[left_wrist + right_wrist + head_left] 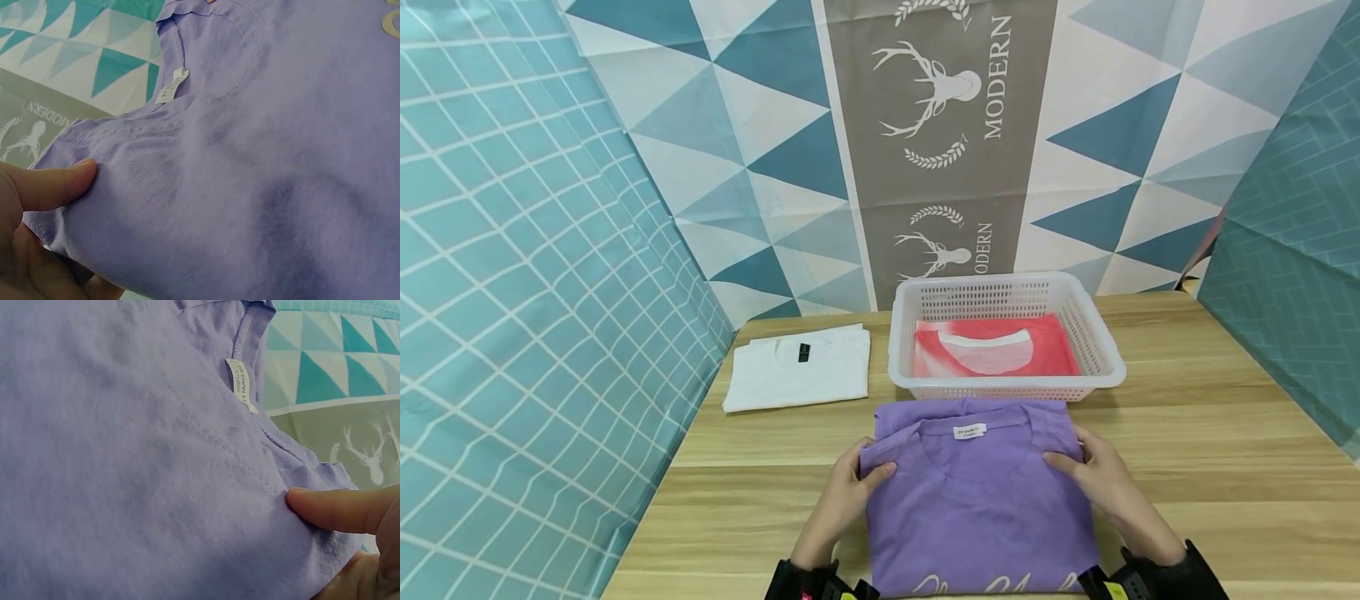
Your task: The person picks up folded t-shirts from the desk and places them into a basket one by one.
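Already the purple T-shirt (977,500) lies folded into a neat rectangle at the lower centre of the frame, collar uppermost, on the bench (1225,433) just in front of the white basket (1105,350). By the look of it the folding is mostly done: a white T-shirt (797,371) rests folded at the middle left, and a red one (996,350) already sits inside the basket, so the purple one seems the last not yet put away. The left hand (850,487) pinches the shirt's left shoulder edge, thumb on top and fingers underneath; the right hand (1101,475) does the same on the right edge. Both wrist views show a thumb (53,184) pressed into soft, matte cotton with fine stitched seams and a small white neck label (240,384). The basket is rigid perforated plastic with a rolled rim; the bench has a pale wood grain.
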The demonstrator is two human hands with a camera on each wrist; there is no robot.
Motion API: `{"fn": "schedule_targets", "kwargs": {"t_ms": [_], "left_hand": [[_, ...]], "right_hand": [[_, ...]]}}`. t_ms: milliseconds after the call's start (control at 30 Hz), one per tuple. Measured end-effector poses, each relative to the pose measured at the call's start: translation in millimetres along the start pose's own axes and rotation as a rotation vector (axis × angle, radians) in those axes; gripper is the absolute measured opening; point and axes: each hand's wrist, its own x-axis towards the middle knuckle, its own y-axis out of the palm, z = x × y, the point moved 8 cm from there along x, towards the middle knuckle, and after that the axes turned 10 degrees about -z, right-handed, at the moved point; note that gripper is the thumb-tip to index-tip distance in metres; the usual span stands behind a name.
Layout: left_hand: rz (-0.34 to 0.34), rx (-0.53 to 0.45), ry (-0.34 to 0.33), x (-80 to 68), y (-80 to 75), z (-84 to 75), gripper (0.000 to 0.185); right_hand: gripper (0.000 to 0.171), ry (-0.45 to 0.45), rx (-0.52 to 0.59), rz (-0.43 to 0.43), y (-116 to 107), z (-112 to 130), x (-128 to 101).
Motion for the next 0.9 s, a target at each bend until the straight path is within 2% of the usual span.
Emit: {"fn": "schedule_targets", "kwargs": {"t_ms": [433, 733, 900], "left_hand": [[-0.019, -0.085, 0.006, -3.9, -1.1, -17.5, 0.015], [-0.040, -0.081, 0.038, -2.7, -3.5, -27.5, 0.014], [-0.057, -0.091, 0.043, -1.2, -5.0, -31.9, 0.013]], "right_hand": [[0.054, -0.025, 0.079, -0.134, -23, 8, -13], [0.053, -0.022, 0.159, -0.143, -30, 11, -14], [0.051, -0.001, 0.142, -0.126, -33, 10, -13]]}}
